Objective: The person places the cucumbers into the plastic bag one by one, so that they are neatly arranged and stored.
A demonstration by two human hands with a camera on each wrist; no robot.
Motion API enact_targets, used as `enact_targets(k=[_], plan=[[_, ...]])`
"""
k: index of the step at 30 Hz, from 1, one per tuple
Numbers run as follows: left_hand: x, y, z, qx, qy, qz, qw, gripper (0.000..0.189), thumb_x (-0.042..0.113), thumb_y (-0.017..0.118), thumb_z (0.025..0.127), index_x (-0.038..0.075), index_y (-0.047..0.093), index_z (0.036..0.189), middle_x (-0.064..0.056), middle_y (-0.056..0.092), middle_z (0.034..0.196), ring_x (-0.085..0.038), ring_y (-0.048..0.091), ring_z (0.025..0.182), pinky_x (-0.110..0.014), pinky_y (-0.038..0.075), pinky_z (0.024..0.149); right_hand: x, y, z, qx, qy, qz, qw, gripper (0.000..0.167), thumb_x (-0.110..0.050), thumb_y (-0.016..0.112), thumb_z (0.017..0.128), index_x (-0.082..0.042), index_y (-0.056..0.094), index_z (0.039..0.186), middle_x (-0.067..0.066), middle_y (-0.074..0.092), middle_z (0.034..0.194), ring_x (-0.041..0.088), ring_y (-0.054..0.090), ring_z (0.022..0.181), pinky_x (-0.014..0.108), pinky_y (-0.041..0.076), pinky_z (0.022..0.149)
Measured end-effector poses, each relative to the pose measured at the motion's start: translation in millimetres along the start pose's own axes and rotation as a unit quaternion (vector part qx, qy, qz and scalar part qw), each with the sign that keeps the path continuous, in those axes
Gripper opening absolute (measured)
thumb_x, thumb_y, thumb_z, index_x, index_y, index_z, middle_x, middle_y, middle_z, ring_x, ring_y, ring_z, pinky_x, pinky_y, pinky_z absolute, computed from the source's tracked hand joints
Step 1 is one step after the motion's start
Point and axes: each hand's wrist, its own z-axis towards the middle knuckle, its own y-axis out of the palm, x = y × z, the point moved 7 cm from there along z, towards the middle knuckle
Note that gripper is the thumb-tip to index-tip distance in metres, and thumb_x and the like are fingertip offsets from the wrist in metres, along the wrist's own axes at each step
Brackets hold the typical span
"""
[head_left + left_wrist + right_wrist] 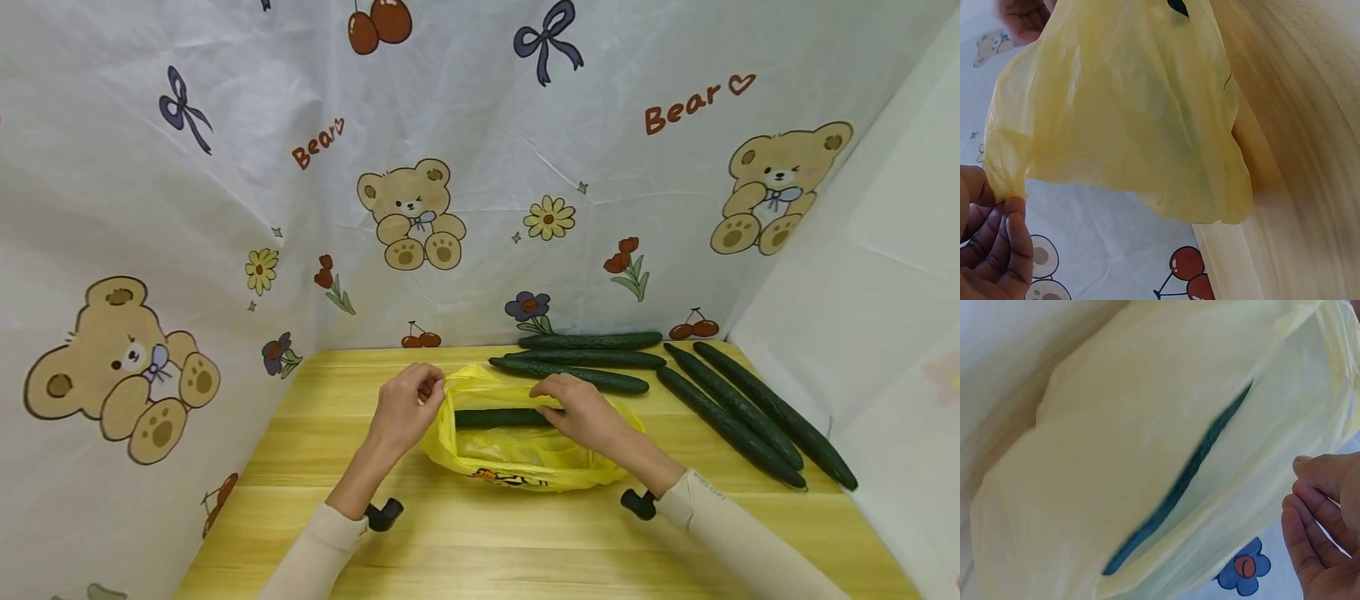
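A yellow plastic bag [517,475] stands on the table with its mouth spread, a printed design on its near side. One long dark green cucumber [498,417] lies inside; its narrow green strip [1182,478] shows past the bag's edge in the right wrist view. My left hand [407,404] pinches the bag's left rim between thumb and fingers, and the left wrist view shows this grip [997,244] on the bunched plastic. Over the bag's right side hovers my right hand [588,412], its fingers [1310,537] loosely bent with nothing between them, covering the cucumber's right end.
Behind the bag, three cucumbers [592,341] lie side by side along the back edge. Three more cucumbers [772,408] lie slanted at the right of the wooden table [480,550]. White bear-print cloth [480,125] walls the back and sides.
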Motion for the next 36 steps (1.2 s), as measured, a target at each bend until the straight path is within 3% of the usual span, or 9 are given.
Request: enact_targets(k=[22, 28, 36], plan=[[-6.0, 2.2, -2.9, -0.007, -0.013, -0.004, 0.9999, 0.007, 0.009, 0.070, 0.100, 0.011, 0.076, 0.100, 0.002, 0.071, 0.086, -0.005, 0.064, 0.072, -0.022, 0.057, 0.066, 30, -22, -11.2, -0.009, 0.053, 0.003, 0.9986, 0.027, -0.015, 0.082, 0.095, -0.011, 0.077, 0.122, 0.006, 0.078, 0.118, 0.026, 0.074, 0.103, 0.045, 0.063, 0.087], [-7.0, 2.5, -3.7, -0.001, -0.005, -0.003, 1.0000, 0.006, 0.009, 0.070, 0.100, 0.011, 0.076, 0.099, 0.003, 0.070, 0.086, -0.004, 0.063, 0.072, -0.022, 0.057, 0.065, 65, -26, -19.4, -0.016, 0.082, 0.009, 0.9965, 0.028, -0.012, 0.081, 0.096, -0.005, 0.076, 0.123, 0.011, 0.078, 0.117, 0.031, 0.074, 0.102, 0.048, 0.063, 0.086], [-9.8, 4.0, -4.7, -0.003, -0.008, -0.001, 1.0000, 0.006, 0.009, 0.071, 0.100, 0.012, 0.076, 0.100, 0.003, 0.070, 0.087, -0.004, 0.063, 0.072, -0.022, 0.057, 0.066, 137, -28, -41.5, -0.035, 0.150, 0.020, 0.9878, 0.031, -0.016, 0.079, 0.098, -0.006, 0.074, 0.127, 0.015, 0.077, 0.122, 0.036, 0.073, 0.110, 0.055, 0.062, 0.093]])
